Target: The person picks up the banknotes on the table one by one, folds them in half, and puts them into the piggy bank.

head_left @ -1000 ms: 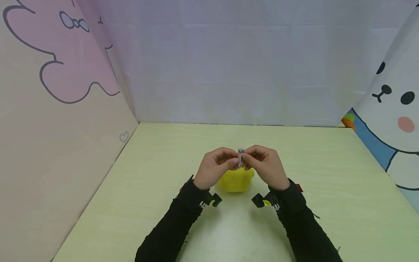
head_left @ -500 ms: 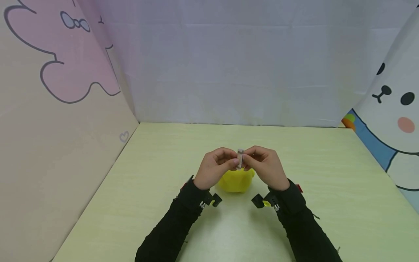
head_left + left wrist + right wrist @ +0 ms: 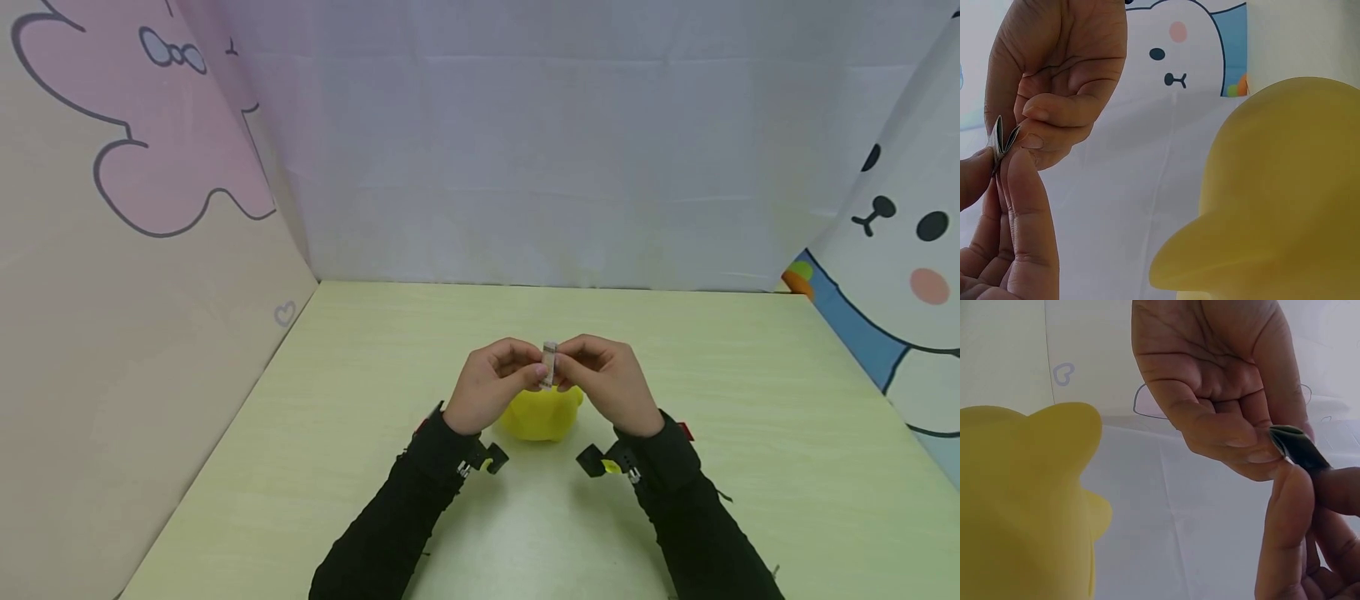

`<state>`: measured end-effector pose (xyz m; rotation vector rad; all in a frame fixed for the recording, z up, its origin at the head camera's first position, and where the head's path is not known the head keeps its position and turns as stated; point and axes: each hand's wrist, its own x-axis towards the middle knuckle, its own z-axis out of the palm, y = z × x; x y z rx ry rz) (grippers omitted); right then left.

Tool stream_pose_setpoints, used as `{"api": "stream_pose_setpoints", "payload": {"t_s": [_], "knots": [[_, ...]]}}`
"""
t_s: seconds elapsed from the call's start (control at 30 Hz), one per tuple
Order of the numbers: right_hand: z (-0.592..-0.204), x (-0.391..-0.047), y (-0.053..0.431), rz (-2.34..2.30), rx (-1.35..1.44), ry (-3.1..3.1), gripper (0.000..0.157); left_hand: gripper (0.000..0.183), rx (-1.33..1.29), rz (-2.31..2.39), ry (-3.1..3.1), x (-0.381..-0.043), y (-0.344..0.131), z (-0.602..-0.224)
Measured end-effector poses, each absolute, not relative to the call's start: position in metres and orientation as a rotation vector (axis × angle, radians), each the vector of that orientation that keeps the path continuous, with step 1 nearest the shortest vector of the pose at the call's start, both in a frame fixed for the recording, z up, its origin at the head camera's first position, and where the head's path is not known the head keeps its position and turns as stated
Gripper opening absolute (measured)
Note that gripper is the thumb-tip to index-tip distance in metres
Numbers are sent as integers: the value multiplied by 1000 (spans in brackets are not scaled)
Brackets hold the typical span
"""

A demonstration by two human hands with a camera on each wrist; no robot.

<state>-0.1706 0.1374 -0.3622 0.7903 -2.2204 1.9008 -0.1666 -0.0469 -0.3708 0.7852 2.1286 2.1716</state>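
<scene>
A small folded banknote, pressed into a narrow strip, stands between both hands. My left hand pinches its left side between thumb and fingers. From the right, my right hand pinches it the same way. In the left wrist view the banknote shows its layers spread in a V at the end; in the right wrist view the banknote looks dark, with a looped fold. Below and just behind the hands is a smooth yellow animal-shaped figure, its top partly hidden by the fingers. Rounded projections stick out from the figure.
The figure rests on a pale yellow-green table. A white sheet hangs along the table's far edge. On the left stands a panel with a pink cartoon, on the right one with a white bear.
The banknote has turned slightly, so more of its flat face shows, and has shifted a touch left and down. Both hands keep their pinch and stay nearly in place.
</scene>
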Motion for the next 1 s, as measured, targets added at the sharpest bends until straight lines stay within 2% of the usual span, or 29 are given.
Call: {"api": "stream_pose_setpoints", "payload": {"t_s": [0.53,1.0], "knots": [[-360,-170,138,1903,726,-2238,26,19,758,2173,2150,-167,-46,-370],[-362,-170,137,1867,697,-2276,23,20,805,2147,2208,-167,-46,-372]]}}
